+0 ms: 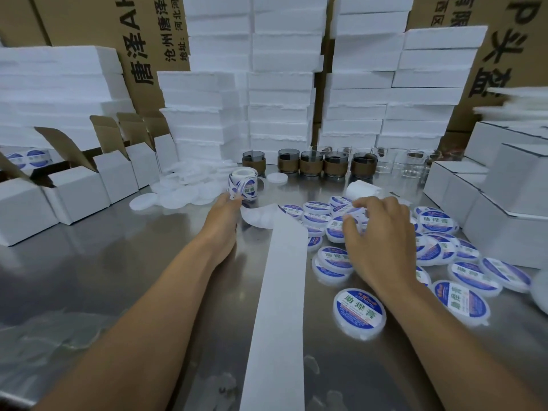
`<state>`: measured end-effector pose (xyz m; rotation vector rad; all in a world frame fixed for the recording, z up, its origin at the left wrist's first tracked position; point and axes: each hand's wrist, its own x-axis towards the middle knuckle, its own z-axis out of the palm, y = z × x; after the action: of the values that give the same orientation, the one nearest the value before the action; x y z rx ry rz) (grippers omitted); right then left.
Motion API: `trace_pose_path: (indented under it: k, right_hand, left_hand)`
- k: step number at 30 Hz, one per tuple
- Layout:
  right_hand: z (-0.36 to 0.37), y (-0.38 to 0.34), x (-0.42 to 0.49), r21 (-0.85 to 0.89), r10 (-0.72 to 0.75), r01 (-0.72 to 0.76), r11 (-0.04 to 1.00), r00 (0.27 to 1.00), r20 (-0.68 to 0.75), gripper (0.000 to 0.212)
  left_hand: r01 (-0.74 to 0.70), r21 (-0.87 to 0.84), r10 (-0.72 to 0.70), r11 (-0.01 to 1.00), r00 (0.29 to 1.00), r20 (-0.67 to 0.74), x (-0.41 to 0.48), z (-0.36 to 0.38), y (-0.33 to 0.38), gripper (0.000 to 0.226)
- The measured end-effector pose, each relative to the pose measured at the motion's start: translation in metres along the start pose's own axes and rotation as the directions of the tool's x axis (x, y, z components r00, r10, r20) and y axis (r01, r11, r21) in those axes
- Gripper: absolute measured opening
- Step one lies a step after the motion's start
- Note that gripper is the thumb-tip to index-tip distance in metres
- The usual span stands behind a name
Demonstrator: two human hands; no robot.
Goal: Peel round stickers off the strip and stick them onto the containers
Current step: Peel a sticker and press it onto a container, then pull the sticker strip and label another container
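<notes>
The left hand (228,209) is gripping the blue-and-white sticker roll (241,186) at the far end of the white paper strip (281,292); the right hand (379,232), right of it, is clutching a round white plastic container (351,216); that trailing strip could be snagging and tearing.

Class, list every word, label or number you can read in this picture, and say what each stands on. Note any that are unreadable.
"助焊膏": sticker on the nearest container.
"唐泽AH": left carton, sideways, cut off at the top.
"沧州唐泽": same carton, smaller, cut off.
"头盔": right carton, sideways.
Small print on the stickers and the print on the roll: too small or blurred to read.
</notes>
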<state>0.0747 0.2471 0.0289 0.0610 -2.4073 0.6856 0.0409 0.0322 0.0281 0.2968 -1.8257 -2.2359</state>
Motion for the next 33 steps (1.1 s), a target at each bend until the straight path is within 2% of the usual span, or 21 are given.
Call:
trace_pose_path:
  k: [3, 5, 7, 10, 13, 15, 18, 20, 23, 26, 30, 33]
  right_hand:
    - [-0.001, -0.015, -0.007, 0.179, -0.194, 0.181, 0.967, 0.979, 0.058, 0.031]
    - [-0.002, -0.026, -0.013, 0.279, -0.377, 0.327, 0.903, 0.914, 0.151, 0.035]
    - [0.000, -0.033, -0.019, 0.296, -0.491, 0.412, 0.862, 0.824, 0.283, 0.040]
    - [0.006, -0.032, -0.024, 0.175, -0.445, 0.414, 0.893, 0.762, 0.470, 0.039]
    - [0.007, -0.029, -0.023, 0.059, -0.412, 0.429, 0.901, 0.808, 0.421, 0.039]
    - [0.007, -0.028, -0.022, 0.073, -0.404, 0.407, 0.911, 0.839, 0.365, 0.042]
    - [0.009, -0.028, -0.022, 0.111, -0.383, 0.368, 0.923, 0.860, 0.338, 0.039]
    - [0.010, -0.027, -0.021, 0.149, -0.360, 0.329, 0.933, 0.876, 0.321, 0.039]
    - [0.011, -0.026, -0.021, 0.251, -0.287, 0.213, 0.944, 0.907, 0.310, 0.044]
    - [0.012, -0.027, -0.020, 0.323, -0.203, 0.082, 0.943, 0.910, 0.363, 0.046]
    - [0.010, -0.033, -0.017, 0.445, -0.150, -0.010, 0.896, 0.935, 0.323, 0.026]
    - [0.005, -0.036, -0.013, 0.551, -0.082, -0.131, 0.824, 0.935, 0.346, 0.014]
  left_hand:
    - [0.005, 0.027, -0.006, 1.000, 0.999, 0.041, 0.005, -0.002, -0.002, 0.018]
    - [-0.013, 0.089, 0.007, 0.996, 0.998, 0.066, 0.006, -0.001, -0.003, 0.018]
    - [-0.034, 0.119, 0.025, 0.992, 0.996, 0.080, 0.007, 0.000, -0.005, 0.019]
    - [-0.076, 0.206, 0.048, 0.976, 0.989, 0.141, 0.004, 0.004, -0.006, 0.024]
    - [-0.169, 0.443, 0.070, 0.881, 0.971, 0.230, 0.002, 0.010, -0.012, 0.035]
    - [-0.206, 0.481, 0.110, 0.852, 0.969, 0.221, -0.002, 0.014, -0.012, 0.036]
    - [-0.231, 0.424, 0.136, 0.876, 0.960, 0.243, -0.006, 0.015, -0.010, 0.035]
    - [-0.231, 0.378, 0.162, 0.896, 0.965, 0.205, -0.009, 0.017, -0.004, 0.035]
    - [-0.289, 0.276, 0.252, 0.917, 0.954, 0.163, -0.018, 0.021, 0.007, 0.036]
    - [-0.364, 0.206, 0.319, 0.908, 0.922, 0.222, -0.029, 0.024, 0.017, 0.035]
    - [-0.403, 0.171, 0.343, 0.899, 0.891, 0.296, -0.038, 0.025, 0.020, 0.024]
    - [-0.372, 0.119, 0.334, 0.920, 0.908, 0.254, -0.039, 0.023, 0.022, 0.018]
